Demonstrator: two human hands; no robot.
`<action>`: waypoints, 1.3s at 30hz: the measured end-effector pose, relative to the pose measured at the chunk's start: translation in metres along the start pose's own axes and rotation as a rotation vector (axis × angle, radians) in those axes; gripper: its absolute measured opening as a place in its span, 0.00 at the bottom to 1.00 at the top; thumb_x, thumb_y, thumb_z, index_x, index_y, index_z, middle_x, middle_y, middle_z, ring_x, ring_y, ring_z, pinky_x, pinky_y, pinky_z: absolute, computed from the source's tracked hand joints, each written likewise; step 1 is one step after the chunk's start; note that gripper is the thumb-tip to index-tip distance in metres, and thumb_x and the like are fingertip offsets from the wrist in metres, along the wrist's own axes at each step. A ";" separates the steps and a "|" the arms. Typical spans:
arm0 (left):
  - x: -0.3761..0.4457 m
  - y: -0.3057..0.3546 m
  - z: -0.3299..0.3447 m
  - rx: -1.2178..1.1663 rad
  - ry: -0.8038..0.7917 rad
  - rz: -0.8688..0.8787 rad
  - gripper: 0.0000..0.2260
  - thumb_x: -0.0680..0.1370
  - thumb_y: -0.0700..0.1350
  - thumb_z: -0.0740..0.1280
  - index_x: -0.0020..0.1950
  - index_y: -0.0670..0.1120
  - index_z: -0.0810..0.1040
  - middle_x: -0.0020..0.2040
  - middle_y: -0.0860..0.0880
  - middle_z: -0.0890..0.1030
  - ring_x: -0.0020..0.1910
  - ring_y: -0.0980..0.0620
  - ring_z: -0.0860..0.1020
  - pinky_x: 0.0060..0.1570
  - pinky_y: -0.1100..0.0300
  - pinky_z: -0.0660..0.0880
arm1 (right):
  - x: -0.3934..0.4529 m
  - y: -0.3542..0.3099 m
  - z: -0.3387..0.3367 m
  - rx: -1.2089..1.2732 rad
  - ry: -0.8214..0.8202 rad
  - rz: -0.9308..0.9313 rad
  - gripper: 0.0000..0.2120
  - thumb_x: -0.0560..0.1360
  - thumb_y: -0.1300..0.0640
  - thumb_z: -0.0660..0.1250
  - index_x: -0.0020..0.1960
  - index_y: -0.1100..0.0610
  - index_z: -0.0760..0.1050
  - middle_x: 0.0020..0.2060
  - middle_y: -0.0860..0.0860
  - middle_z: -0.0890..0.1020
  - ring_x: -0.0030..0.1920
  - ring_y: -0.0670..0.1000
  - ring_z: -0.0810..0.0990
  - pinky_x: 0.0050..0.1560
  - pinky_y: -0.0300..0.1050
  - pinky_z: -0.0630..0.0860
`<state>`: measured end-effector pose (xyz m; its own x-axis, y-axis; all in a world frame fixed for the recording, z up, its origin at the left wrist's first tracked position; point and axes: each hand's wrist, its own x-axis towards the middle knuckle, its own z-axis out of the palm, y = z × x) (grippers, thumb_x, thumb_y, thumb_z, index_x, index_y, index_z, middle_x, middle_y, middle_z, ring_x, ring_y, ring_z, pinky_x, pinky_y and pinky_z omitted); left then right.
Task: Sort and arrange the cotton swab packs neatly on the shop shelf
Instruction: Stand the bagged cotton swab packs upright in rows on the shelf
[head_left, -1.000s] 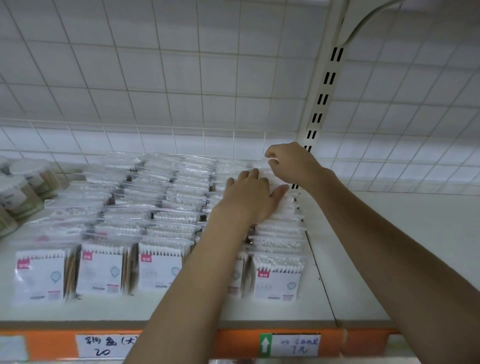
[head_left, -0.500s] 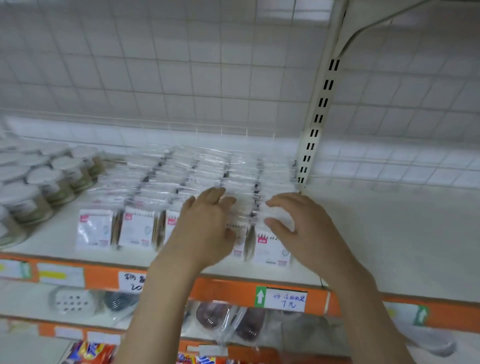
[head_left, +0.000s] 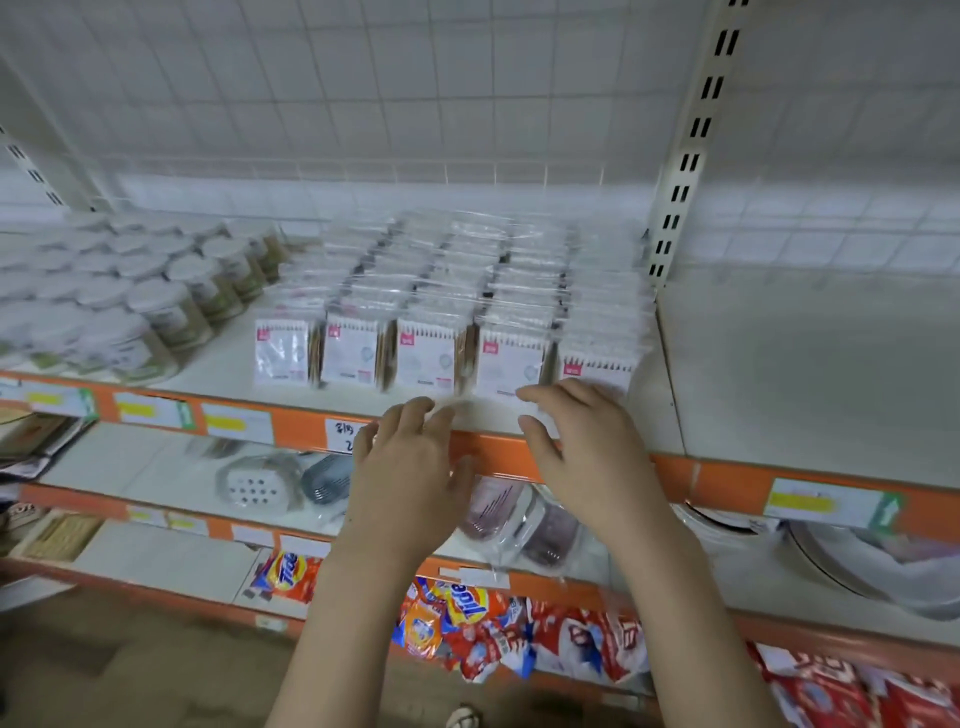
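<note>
Clear cotton swab packs (head_left: 467, 291) stand in several tidy rows running front to back on the white shelf (head_left: 670, 410), each front pack showing a white card with a pink tag. My left hand (head_left: 410, 467) hovers in front of the orange shelf edge, fingers loosely spread, holding nothing. My right hand (head_left: 587, 441) is beside it, fingers relaxed, its fingertips just in front of the rightmost front pack (head_left: 597, 366). I cannot tell whether they touch it.
Round white-lidded jars (head_left: 135, 291) fill the shelf to the left. A slotted upright post (head_left: 685, 145) bounds the packs on the right, with bare shelf beyond. Orange price rail (head_left: 727, 483) runs below. Lower shelves hold soap dishes (head_left: 260, 483) and detergent sachets (head_left: 467, 613).
Both hands have drawn back from the tops of the packs to the shelf's front edge. The view has pulled away and down, showing lower shelves.
</note>
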<state>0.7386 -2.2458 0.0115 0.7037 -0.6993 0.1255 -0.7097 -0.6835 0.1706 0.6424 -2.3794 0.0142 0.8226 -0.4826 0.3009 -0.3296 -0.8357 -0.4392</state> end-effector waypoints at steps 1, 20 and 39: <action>-0.001 -0.005 -0.001 0.003 -0.005 -0.015 0.23 0.78 0.55 0.57 0.72 0.51 0.61 0.72 0.52 0.62 0.71 0.51 0.59 0.68 0.52 0.55 | 0.002 -0.001 0.003 -0.032 -0.033 0.009 0.16 0.79 0.52 0.58 0.65 0.50 0.71 0.59 0.48 0.76 0.62 0.51 0.71 0.63 0.48 0.67; 0.036 -0.181 -0.021 0.004 0.020 0.110 0.22 0.78 0.58 0.55 0.68 0.51 0.67 0.66 0.52 0.69 0.65 0.50 0.66 0.63 0.56 0.60 | 0.058 -0.142 0.106 -0.085 0.002 0.110 0.13 0.78 0.54 0.58 0.61 0.51 0.74 0.57 0.47 0.77 0.60 0.51 0.71 0.63 0.47 0.65; 0.077 -0.230 -0.023 -0.055 -0.086 0.473 0.23 0.79 0.57 0.53 0.66 0.44 0.69 0.68 0.46 0.65 0.66 0.47 0.62 0.64 0.51 0.59 | 0.095 -0.192 0.137 -0.293 -0.081 0.410 0.19 0.78 0.54 0.57 0.68 0.52 0.68 0.67 0.51 0.71 0.66 0.55 0.68 0.63 0.49 0.66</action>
<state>0.9573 -2.1373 0.0048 0.2975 -0.9471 0.1206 -0.9466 -0.2762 0.1666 0.8475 -2.2290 0.0116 0.6280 -0.7739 0.0816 -0.7393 -0.6261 -0.2479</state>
